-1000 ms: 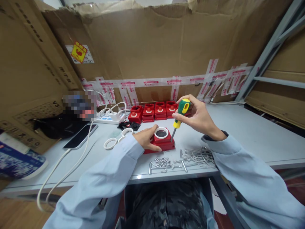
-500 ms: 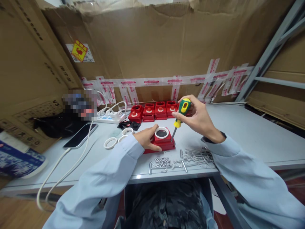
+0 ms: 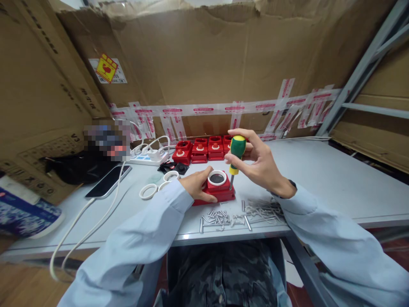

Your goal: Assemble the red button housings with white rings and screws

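Observation:
My left hand [image 3: 200, 185] grips the left side of a red housing [image 3: 225, 195] with a white ring [image 3: 217, 178] around a dark round opening, holding it against the table. In my right hand [image 3: 260, 160] is a green and yellow screwdriver [image 3: 237, 149], pinched by the handle and nearly upright. Its tip meets the housing's right front corner; a screw under it is too small to make out. Close in front of the housing lies a pile of small screws [image 3: 217, 217]. Loose white rings [image 3: 148, 192] rest left of my left hand, partly covered by the sleeve.
Several similar red housings [image 3: 216, 148] stand in a row at the back. Metal pins and pale pieces [image 3: 262, 209] lie near the front edge. To the left are a phone [image 3: 108, 182], a white cable and a power strip [image 3: 148, 157]. Cardboard [image 3: 204, 64] walls the back.
My right hand has turned and shifted slightly left, bringing the screwdriver more upright with its tip still at the same corner. My left hand and the housing stay where they were.

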`<action>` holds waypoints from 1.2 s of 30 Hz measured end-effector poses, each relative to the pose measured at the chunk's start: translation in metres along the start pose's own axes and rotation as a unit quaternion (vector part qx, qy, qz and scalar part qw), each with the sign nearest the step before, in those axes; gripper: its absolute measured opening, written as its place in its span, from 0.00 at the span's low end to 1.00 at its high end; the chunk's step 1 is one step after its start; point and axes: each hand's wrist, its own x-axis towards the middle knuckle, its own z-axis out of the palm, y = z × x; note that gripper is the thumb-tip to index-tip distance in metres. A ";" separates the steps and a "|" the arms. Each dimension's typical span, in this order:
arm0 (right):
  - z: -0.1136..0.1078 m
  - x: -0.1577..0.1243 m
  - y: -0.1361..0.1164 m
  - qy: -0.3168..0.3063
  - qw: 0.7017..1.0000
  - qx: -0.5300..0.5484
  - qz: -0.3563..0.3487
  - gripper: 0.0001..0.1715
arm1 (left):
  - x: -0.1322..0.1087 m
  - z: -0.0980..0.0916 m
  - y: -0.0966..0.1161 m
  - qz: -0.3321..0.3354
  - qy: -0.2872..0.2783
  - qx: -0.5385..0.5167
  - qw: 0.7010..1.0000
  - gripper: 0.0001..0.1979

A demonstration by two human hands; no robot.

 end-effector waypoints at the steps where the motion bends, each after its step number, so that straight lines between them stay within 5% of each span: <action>1: 0.000 0.000 0.001 0.023 0.999 -0.027 -0.006 0.26 | 0.000 0.000 0.000 0.000 -0.001 0.004 1.000 0.30; 4: -0.005 0.001 0.002 0.043 0.995 -0.092 -0.020 0.28 | 0.000 0.000 0.000 -0.008 -0.001 0.009 1.000 0.31; 10: -0.020 0.005 -0.002 -0.108 0.993 0.039 -0.008 0.27 | 0.000 0.000 0.000 0.002 -0.007 0.003 1.000 0.29; 16: -0.012 0.003 0.000 0.026 0.990 -0.127 -0.051 0.26 | -0.001 0.000 -0.001 0.007 -0.003 0.005 1.000 0.30; 21: -0.012 0.003 -0.001 -0.082 0.996 -0.019 -0.036 0.26 | 0.000 0.000 -0.001 0.003 -0.008 0.002 1.000 0.30; 26: -0.009 0.003 0.001 0.024 0.994 -0.097 -0.038 0.24 | 0.000 -0.001 0.002 -0.004 -0.006 0.004 1.000 0.30; 32: -0.014 0.003 -0.001 -0.104 0.993 0.046 -0.020 0.27 | 0.000 0.000 0.001 -0.004 -0.006 0.003 1.000 0.30; 36: -0.009 0.003 0.001 -0.008 0.998 -0.053 -0.044 0.26 | 0.000 0.000 0.001 -0.010 -0.004 -0.002 1.000 0.30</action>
